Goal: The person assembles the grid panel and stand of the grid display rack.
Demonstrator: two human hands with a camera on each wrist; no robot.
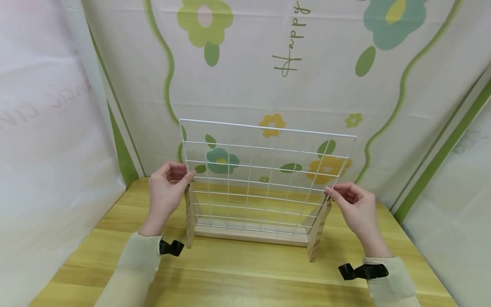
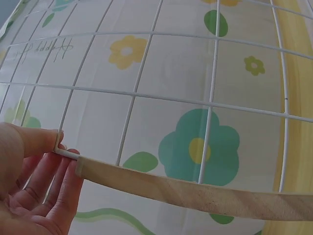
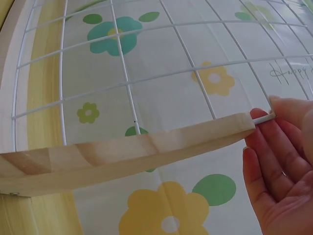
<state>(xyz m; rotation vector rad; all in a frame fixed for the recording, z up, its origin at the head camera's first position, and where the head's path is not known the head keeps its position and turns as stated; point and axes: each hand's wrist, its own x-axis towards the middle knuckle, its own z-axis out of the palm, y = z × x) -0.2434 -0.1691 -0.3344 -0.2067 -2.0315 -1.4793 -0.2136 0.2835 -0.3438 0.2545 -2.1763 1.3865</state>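
A white wire grid panel point(image 1: 245, 125) stands upright, tilted back slightly, in a light wooden stand. The stand has a left side piece point(image 1: 189, 217), a right side piece point(image 1: 317, 234) and a low crossbar point(image 1: 249, 237) between them. My left hand point(image 1: 165, 187) pinches the panel's left edge wire, thumb in front, just above the left side piece. On the opposite edge my right hand point(image 1: 354, 209) pinches the wire by the top of the right side piece. In both wrist views the wire juts past each wooden tip point(image 2: 80, 167) where thumb and fingers meet.
The stand rests on a yellow wood-grain table point(image 1: 245, 277). Behind it hangs a white flower-printed cloth point(image 1: 245, 85), with further cloth walls at left and right. A black camera mount point(image 1: 364, 271) sits on the right wrist, another point(image 1: 171, 247) on the left.
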